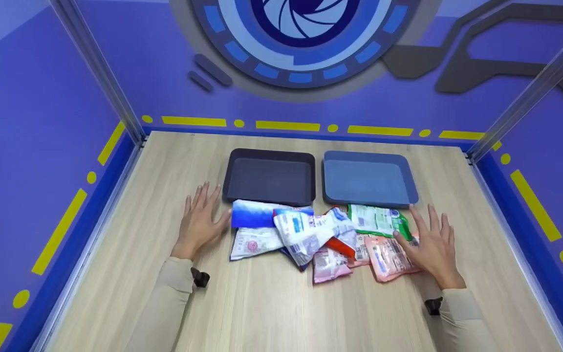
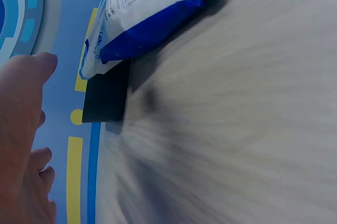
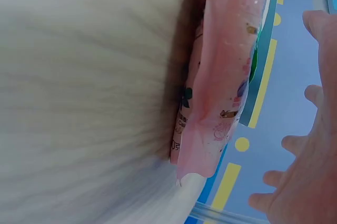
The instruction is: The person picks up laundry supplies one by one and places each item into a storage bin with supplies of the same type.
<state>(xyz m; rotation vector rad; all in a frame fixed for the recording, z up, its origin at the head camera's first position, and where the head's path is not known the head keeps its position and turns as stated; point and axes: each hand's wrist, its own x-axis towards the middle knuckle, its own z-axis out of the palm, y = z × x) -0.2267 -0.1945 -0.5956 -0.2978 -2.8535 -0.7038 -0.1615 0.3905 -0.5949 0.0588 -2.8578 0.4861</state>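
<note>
Flanking the packets: left hand at left of centre in the head view, right hand at right of centre.
Left fingers: straight and a little apart, pointing to the top of the frame, with the thumb angled toward the blue packet; the left wrist view shows a gap beside the thumb.
Right fingers: spread apart and nearly straight; the hand overlaps the right edge of the orange packet in the head view, while the right wrist view shows its thumb apart from the wrapper.
Pile, left part: blue packet over a white packet, just below the centre of the frame.
Pile, middle: a crumpled packet lies on top, tilted, with a red strip beside its lower right and a pink packet below.
Pile, right part: green packet above the orange one.
Trays: black tray at upper centre, blue tray just beside it on the right.
Table: pale wood, filling the lower centre.
Walls: purple-blue with yellow dashes, at left, top and right.
Sleeves: beige, at lower left and lower right.
</note>
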